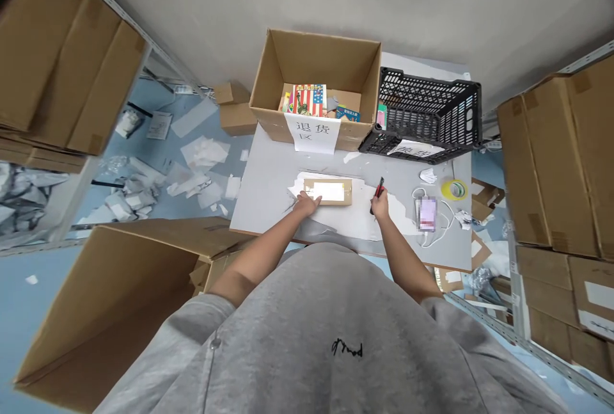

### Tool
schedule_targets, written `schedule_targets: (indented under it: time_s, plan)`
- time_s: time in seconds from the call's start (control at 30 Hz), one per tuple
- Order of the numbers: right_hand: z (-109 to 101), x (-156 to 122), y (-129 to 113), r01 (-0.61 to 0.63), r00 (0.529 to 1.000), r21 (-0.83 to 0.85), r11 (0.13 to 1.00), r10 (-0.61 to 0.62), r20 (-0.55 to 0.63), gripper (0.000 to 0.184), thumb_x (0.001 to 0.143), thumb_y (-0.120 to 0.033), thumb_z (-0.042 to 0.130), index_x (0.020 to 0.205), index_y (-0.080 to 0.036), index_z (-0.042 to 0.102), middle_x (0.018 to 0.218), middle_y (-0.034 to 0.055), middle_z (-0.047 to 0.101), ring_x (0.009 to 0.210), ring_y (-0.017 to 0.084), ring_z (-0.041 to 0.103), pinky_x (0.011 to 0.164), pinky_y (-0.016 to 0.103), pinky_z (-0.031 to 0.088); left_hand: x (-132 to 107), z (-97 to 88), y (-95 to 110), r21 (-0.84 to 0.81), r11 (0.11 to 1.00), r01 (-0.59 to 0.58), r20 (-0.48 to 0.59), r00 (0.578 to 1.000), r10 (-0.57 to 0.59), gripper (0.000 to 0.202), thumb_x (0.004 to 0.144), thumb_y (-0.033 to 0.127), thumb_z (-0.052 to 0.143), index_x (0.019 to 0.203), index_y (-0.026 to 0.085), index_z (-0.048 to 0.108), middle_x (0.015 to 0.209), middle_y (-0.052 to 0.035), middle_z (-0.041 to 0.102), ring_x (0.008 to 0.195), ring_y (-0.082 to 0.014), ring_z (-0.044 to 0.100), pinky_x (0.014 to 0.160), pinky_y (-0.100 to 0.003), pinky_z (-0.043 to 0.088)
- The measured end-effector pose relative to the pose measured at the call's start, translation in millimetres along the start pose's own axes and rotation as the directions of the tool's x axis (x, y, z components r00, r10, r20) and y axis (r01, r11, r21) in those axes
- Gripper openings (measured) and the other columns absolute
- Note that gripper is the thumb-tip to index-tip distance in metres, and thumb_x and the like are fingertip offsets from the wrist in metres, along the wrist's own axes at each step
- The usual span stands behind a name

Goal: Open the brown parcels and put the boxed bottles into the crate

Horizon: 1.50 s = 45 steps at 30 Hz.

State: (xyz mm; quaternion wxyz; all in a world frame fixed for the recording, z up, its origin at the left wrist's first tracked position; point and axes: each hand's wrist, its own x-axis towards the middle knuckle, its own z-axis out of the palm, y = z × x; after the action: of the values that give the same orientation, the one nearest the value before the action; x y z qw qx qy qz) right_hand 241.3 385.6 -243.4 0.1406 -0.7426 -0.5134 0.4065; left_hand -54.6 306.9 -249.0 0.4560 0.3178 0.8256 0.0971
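My left hand point(306, 203) lies on the near left corner of a small flat cardboard parcel point(336, 199), which has a white label across its top. White torn packing paper point(301, 182) sits under and around the parcel on the grey table point(268, 199). My right hand point(380, 204) is just right of the parcel and grips a red utility knife point(378, 189) with its tip pointing down at the table. The knife's blade is hidden.
At the table's far end stand an open cardboard box point(314, 75) holding colourful books and a black plastic crate point(426, 116). A phone point(426, 214) on a white cable and yellow tape point(454, 189) lie to the right. Stacked cartons point(547, 158) stand on shelves; paper litters the floor point(201, 171).
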Motion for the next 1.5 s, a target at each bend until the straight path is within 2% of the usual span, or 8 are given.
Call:
schedule_targets:
  time_s: [0.13,0.23,0.37,0.5,0.77,0.93,1.13,1.5]
  plan:
    - [20.4,-25.9,-31.1,0.354,0.894,0.089,0.931,-0.365,0.258,0.04,0.09,-0.026,0.05,0.13,-0.022,0.054,0.107,0.0067,0.068,0.099,0.026,0.063,0.099,0.041,0.052,6.4,1.5,-2.7,-0.045,0.999,-0.016,0.004,1.0,0.016,0.083,0.085,0.063,0.071,0.145,0.014,0.041,0.158,-0.0317,0.043,0.145,-0.0466,0.049,0.114,-0.054,0.04]
    - [44.8,-35.7,-52.0,0.492,0.837,0.028,0.87,-0.482,0.259,0.037,0.089,-0.028,0.055,0.125,-0.022,0.061,0.122,0.0116,0.068,0.114,0.03,0.062,0.105,0.045,0.05,6.7,-2.0,-4.6,0.0,0.999,-0.046,0.027,0.999,0.046,0.085,0.083,0.062,0.076,0.145,0.016,0.041,0.156,-0.0298,0.046,0.142,-0.0446,0.052,0.112,-0.051,0.043]
    - [64.7,-34.8,-60.5,0.318,0.948,-0.073,0.945,-0.319,-0.004,0.033,0.094,-0.031,0.049,0.122,-0.019,0.063,0.119,0.0158,0.068,0.113,0.032,0.065,0.103,0.046,0.052,2.3,-9.8,-18.5,0.127,0.967,-0.222,0.085,0.974,0.212,0.095,0.071,0.047,0.092,0.145,0.017,0.04,0.151,-0.0261,0.053,0.136,-0.0411,0.058,0.108,-0.046,0.047]
    - [62.7,-34.8,-46.3,0.198,0.953,-0.034,0.98,-0.201,-0.228,0.028,0.096,-0.04,0.052,0.116,-0.023,0.063,0.12,0.0142,0.068,0.109,0.029,0.068,0.092,0.04,0.057,0.6,-9.2,-40.5,-0.012,0.919,-0.393,-0.043,0.919,0.392,0.074,0.086,0.041,0.083,0.147,0.019,0.047,0.147,-0.0203,0.06,0.135,-0.0347,0.059,0.109,-0.044,0.048]
    - [46.3,-45.4,-21.2,0.027,0.999,0.505,0.863,-0.004,-0.045,0.043,0.075,-0.051,0.075,0.101,-0.025,0.054,0.101,0.0035,0.072,0.093,0.023,0.076,0.052,0.021,0.055,7.6,-15.5,-39.1,-0.115,0.894,-0.434,-0.127,0.899,0.42,0.054,0.106,0.056,0.049,0.148,0.023,0.058,0.134,-0.0128,0.072,0.125,-0.0326,0.066,0.102,-0.041,0.051]
    - [42.4,-46.5,-17.6,0.056,0.997,0.507,0.86,-0.075,0.017,0.049,0.066,-0.042,0.084,0.102,-0.024,0.057,0.111,0.0055,0.076,0.097,0.023,0.074,0.053,0.021,0.056,18.1,-21.4,-29.3,0.083,0.931,-0.355,-0.133,0.922,0.363,0.053,0.102,0.06,0.053,0.133,0.021,0.071,0.125,-0.0175,0.072,0.119,-0.0364,0.067,0.098,-0.042,0.051]
    - [64.7,-51.2,-0.1,-0.013,0.998,0.424,0.906,-0.017,0.067,0.049,0.064,-0.029,0.083,0.106,-0.024,0.058,0.123,0.007,0.075,0.091,0.02,0.073,0.048,0.021,0.055,31.7,-10.5,-35.9,0.035,0.938,-0.345,-0.009,0.938,0.346,0.06,0.099,0.047,0.063,0.151,0.02,0.056,0.131,-0.0186,0.07,0.121,-0.0353,0.067,0.102,-0.043,0.051]
    - [73.7,-65.0,9.6,-0.036,0.999,0.369,0.929,0.031,0.02,0.051,0.06,-0.04,0.087,0.098,-0.024,0.057,0.101,0.0023,0.071,0.079,0.018,0.068,0.048,0.025,0.058,20.3,-1.9,-69.0,-0.219,0.807,-0.548,-0.004,0.828,0.561,0.102,0.071,0.034,0.093,0.159,0.023,0.043,0.137,-0.0121,0.069,0.121,-0.0304,0.066,0.103,-0.04,0.052]
